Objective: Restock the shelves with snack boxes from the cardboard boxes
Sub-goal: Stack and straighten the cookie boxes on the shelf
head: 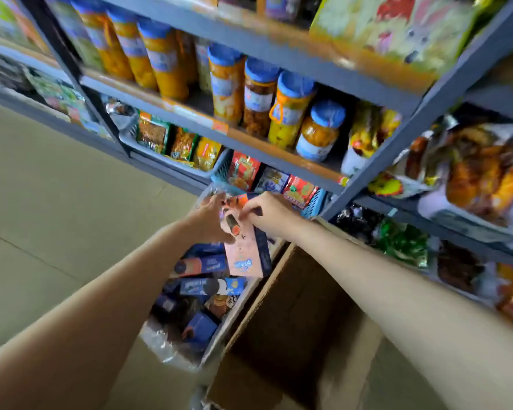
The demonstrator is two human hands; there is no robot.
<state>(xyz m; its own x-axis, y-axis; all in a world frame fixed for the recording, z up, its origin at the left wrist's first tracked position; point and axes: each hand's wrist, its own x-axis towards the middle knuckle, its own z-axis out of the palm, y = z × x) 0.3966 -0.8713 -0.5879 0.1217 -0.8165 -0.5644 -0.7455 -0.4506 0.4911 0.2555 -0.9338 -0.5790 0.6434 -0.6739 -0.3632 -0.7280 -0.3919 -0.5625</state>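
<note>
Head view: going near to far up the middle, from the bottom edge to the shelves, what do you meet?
Empty cardboard box → pink snack box held by left hand and right hand → blue basket of packets → blue-lidded jars.

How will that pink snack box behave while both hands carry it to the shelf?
The pink snack box looks like thin card, so probably stiff but crushable. It hangs from the left hand and right hand by its top end, so it may swing. Likely light.

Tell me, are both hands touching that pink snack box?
Touching. The head view shows the left hand and right hand both pinching the top of the pink snack box.
</note>
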